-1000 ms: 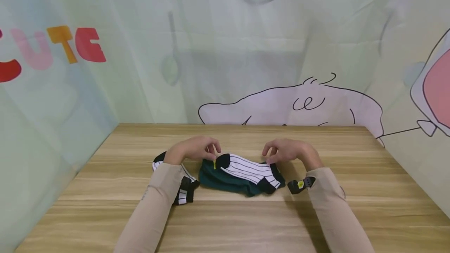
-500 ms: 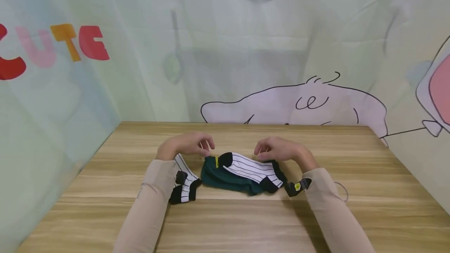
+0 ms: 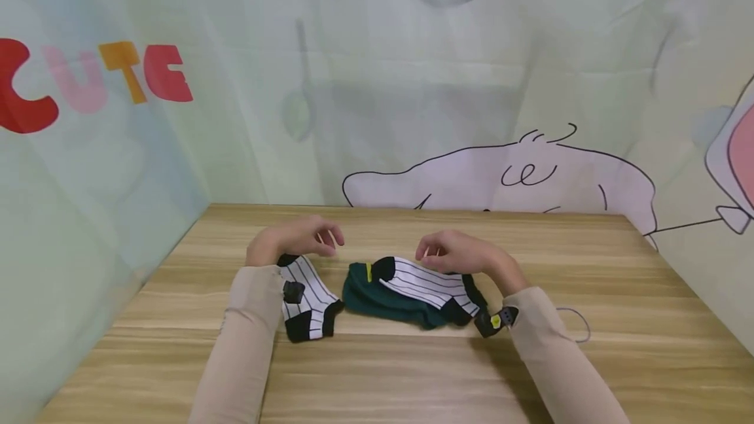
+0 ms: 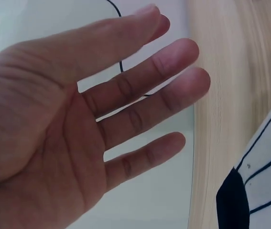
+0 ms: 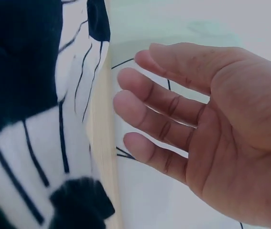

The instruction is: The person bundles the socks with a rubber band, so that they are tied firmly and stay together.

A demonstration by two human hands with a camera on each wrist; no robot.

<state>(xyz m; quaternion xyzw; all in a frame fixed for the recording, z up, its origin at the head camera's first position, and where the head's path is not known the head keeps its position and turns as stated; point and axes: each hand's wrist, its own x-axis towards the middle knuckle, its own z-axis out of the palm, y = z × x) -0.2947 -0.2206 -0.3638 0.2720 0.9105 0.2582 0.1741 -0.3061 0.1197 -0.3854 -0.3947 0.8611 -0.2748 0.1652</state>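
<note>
In the head view a white sock with dark stripes and black toe and heel [image 3: 421, 282] lies on top of a dark green folded cloth [image 3: 377, 303] bearing a small yellow tab. A matching striped sock [image 3: 305, 283] lies to its left, partly hidden by the left wrist. My left hand [image 3: 303, 235] is raised just beyond that left sock, fingers relaxed and holding nothing. Over the far side of the upper sock hovers my right hand [image 3: 453, 250], its fingers loosely bent around nothing. Both wrist views show bare palms, with striped fabric [image 5: 35, 143] beside the right hand.
All of this is on a wood-grain table [image 3: 412, 378]. Behind it hangs a printed curtain [image 3: 412, 116] with cartoon shapes and coloured letters. A strapped wrist camera [image 3: 495, 320] sits under the right wrist, close to the sock's cuff, with a thin cable loop beside it.
Both hands have drifted left, the left one away from the green cloth and the right one off the sock's cuff end. More of the left sock shows now.
</note>
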